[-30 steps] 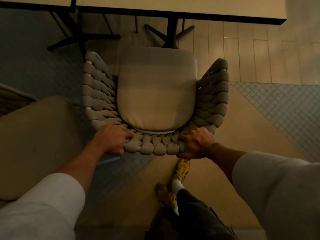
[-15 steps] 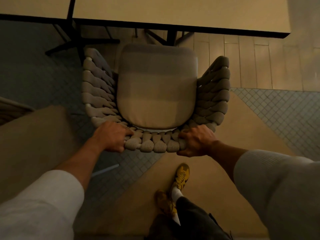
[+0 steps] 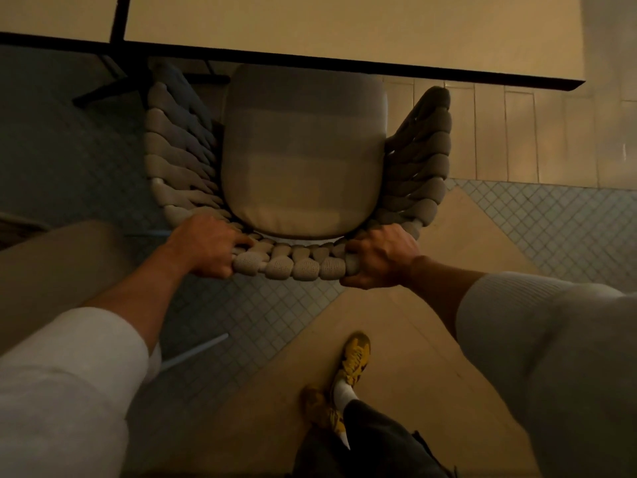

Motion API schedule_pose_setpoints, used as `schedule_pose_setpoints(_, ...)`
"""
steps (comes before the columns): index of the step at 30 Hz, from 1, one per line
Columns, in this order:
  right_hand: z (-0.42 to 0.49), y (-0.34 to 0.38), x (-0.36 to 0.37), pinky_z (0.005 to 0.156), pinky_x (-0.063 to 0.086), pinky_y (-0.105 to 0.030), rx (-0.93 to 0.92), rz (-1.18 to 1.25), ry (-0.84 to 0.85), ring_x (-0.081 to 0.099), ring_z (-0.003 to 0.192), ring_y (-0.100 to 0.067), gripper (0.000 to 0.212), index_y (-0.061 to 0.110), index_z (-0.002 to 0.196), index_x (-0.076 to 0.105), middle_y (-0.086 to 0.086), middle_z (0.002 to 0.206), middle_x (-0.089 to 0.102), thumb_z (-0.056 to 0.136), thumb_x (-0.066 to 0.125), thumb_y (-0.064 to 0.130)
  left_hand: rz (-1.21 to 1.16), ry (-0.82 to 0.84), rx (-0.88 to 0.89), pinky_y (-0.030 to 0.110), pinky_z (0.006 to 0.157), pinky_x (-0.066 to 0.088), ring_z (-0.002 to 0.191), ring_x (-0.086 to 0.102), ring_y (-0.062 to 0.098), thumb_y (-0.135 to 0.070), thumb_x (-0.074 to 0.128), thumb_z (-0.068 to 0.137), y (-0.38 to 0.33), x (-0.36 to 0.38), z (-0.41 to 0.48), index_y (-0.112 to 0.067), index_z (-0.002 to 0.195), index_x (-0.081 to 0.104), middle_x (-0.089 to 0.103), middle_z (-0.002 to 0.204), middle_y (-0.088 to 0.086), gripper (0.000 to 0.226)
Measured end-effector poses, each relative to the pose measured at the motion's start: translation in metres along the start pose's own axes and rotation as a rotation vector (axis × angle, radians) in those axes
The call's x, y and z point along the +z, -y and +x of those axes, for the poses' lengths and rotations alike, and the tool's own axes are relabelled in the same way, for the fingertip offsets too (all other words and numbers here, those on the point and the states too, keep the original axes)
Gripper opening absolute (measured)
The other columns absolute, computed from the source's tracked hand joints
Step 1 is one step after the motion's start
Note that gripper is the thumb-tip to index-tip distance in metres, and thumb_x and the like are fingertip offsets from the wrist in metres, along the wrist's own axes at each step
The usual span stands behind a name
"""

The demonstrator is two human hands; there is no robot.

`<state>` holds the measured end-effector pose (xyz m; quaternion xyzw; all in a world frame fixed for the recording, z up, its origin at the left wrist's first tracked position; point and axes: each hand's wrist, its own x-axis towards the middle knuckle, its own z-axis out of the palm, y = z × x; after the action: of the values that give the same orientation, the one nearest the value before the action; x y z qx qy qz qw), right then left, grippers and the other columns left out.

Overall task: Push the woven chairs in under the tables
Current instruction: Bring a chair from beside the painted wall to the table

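Observation:
A beige woven chair (image 3: 300,267) with a plain seat cushion (image 3: 303,150) faces the table (image 3: 344,25) ahead of me. The cushion's front edge sits right at the table's dark front edge. My left hand (image 3: 206,244) grips the left end of the braided backrest. My right hand (image 3: 381,257) grips the right end of the same backrest. Both woven armrests stand out in front of the tabletop.
A second table (image 3: 58,15) adjoins at the far left, with dark table legs (image 3: 110,88) below. Another beige seat (image 3: 58,270) stands close on my left. My feet in yellow shoes (image 3: 351,363) stand behind the chair on tiled floor.
The chair has slid forward toward the table, so the table's base is now hidden and the cushion's front reaches the table edge. I have stepped after it, both hands still on the backrest.

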<state>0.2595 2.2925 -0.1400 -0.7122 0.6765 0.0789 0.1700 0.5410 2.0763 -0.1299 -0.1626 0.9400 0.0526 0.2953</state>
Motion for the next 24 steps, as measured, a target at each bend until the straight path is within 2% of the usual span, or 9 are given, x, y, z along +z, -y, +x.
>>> schedule_pose_setpoints(4,0.007,-0.002,-0.003,0.063,0.038,-0.026,-0.008,0.002,0.01,0.06,0.071,-0.013,0.064,0.039,0.1,0.069,0.016,0.089,0.068,0.076,0.042,0.091,0.015,-0.001,0.006,0.029,0.074,0.048,0.099,0.069,0.011,-0.067,0.05,0.066,0.008,-0.001,0.004,-0.062,0.134,0.05,0.072,0.12,-0.019,0.068)
schedule_pose_setpoints(10,0.02,0.004,-0.007,0.061,0.039,-0.026,0.013,0.018,0.034,0.059,0.067,-0.012,0.063,0.039,0.101,0.069,0.016,0.082,0.065,0.076,0.042,0.09,0.055,0.015,-0.003,0.03,0.081,0.051,0.104,0.067,0.012,-0.066,0.052,0.067,0.025,-0.008,0.005,-0.061,0.138,0.048,0.071,0.125,-0.016,0.071)
schedule_pose_setpoints(14,0.028,0.003,-0.004,0.061,0.049,-0.028,0.014,-0.003,0.032,0.06,0.066,-0.013,0.064,0.039,0.097,0.068,0.015,0.078,0.064,0.076,0.038,0.091,0.044,-0.004,-0.013,0.029,0.074,0.044,0.099,0.068,0.011,-0.067,0.053,0.069,0.03,-0.006,0.005,-0.063,0.137,0.049,0.073,0.119,-0.018,0.068)
schedule_pose_setpoints(17,0.035,0.0,-0.005,0.061,0.053,-0.029,0.015,-0.025,0.023,0.061,0.064,-0.013,0.064,0.038,0.094,0.069,0.015,0.076,0.064,0.074,0.039,0.091,0.003,-0.026,-0.033,0.029,0.073,0.044,0.093,0.066,0.012,-0.07,0.043,0.064,0.034,-0.004,0.008,-0.064,0.134,0.051,0.074,0.111,-0.017,0.071)
schedule_pose_setpoints(21,0.048,-0.013,-0.015,0.06,0.046,-0.028,0.006,-0.075,-0.007,0.061,0.064,-0.017,0.068,0.037,0.092,0.069,0.012,0.076,0.065,0.071,0.036,0.093,-0.067,-0.055,-0.078,0.031,0.074,0.049,0.094,0.068,0.019,-0.073,0.027,0.055,0.035,-0.004,0.012,-0.066,0.131,0.053,0.074,0.112,-0.013,0.081)
schedule_pose_setpoints(24,0.056,-0.011,-0.023,0.06,0.037,-0.026,-0.004,-0.113,-0.01,0.05,0.057,-0.01,0.065,0.038,0.089,0.066,0.013,0.068,0.056,0.072,0.032,0.091,0.011,-0.057,-0.131,0.034,0.081,0.045,0.099,0.067,0.018,-0.073,0.024,0.057,0.038,-0.006,0.01,-0.069,0.129,0.051,0.073,0.111,-0.013,0.077)
